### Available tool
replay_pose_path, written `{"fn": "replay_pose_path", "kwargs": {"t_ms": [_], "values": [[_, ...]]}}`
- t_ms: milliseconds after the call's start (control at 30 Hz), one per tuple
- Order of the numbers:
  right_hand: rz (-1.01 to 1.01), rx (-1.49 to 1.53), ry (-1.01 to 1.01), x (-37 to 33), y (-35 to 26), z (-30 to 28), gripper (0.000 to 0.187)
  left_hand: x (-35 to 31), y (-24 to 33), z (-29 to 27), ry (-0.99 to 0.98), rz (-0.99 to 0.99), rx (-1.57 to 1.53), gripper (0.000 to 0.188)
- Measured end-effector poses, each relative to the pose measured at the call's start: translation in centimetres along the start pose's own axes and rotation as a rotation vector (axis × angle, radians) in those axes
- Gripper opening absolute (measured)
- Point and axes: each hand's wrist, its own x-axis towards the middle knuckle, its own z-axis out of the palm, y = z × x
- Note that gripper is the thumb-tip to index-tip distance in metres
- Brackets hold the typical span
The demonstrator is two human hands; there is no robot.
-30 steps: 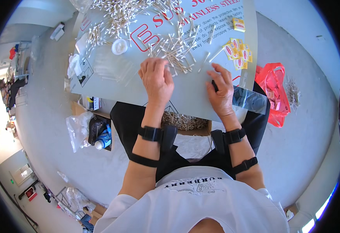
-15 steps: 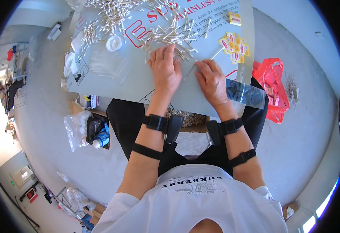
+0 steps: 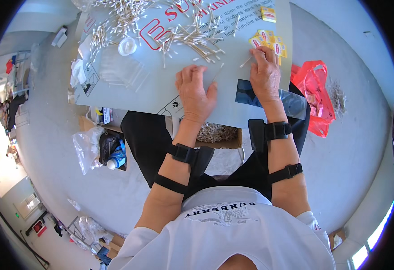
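Note:
My left hand (image 3: 195, 93) is over the near part of the table, fingers bent and thumb apart from them, with nothing seen in its grip. Just beyond its thumb tip is a single cotton swab (image 3: 219, 71); whether they touch I cannot tell. Farther right, my right hand (image 3: 265, 72) reaches to a cluster of small yellow packets (image 3: 278, 47) with red-and-white marks. Its fingertips rest at the near edge of that cluster, the thumb standing apart. Another swab (image 3: 245, 62) slants beside its fingers. A loose heap of cotton swabs (image 3: 192, 39) lies beyond my left hand.
A bigger swab pile (image 3: 125, 15) covers the far left, near a round white tub (image 3: 127, 46) and clear plastic bags (image 3: 118, 72). A yellow box (image 3: 268, 14) stands far right. Below the table edge are a box of swabs (image 3: 219, 134) and a red plastic bag (image 3: 316, 94).
My right hand has moved right and away from me to the yellow packets, leaving one swab near my left thumb. My left hand has drawn back from the swab heap toward me.

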Motion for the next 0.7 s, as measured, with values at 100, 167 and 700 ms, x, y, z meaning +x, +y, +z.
{"fn": "replay_pose_path", "kwargs": {"t_ms": [100,167,700], "values": [[-0.081,0.025,-0.037,-0.7,0.2,-0.5,0.022,0.4,0.0,0.0,0.074,-0.019,-0.11,0.051],[-0.101,0.085,-0.046,-1.7,-0.7,-0.4,0.02,1.0,-0.6,-0.2,0.067,-0.005,-0.086,0.055],[0.003,0.328,-0.122,-5.4,-3.8,-0.5,0.03,0.7,0.4,0.0,0.031,-0.05,-0.017,0.034]]}}
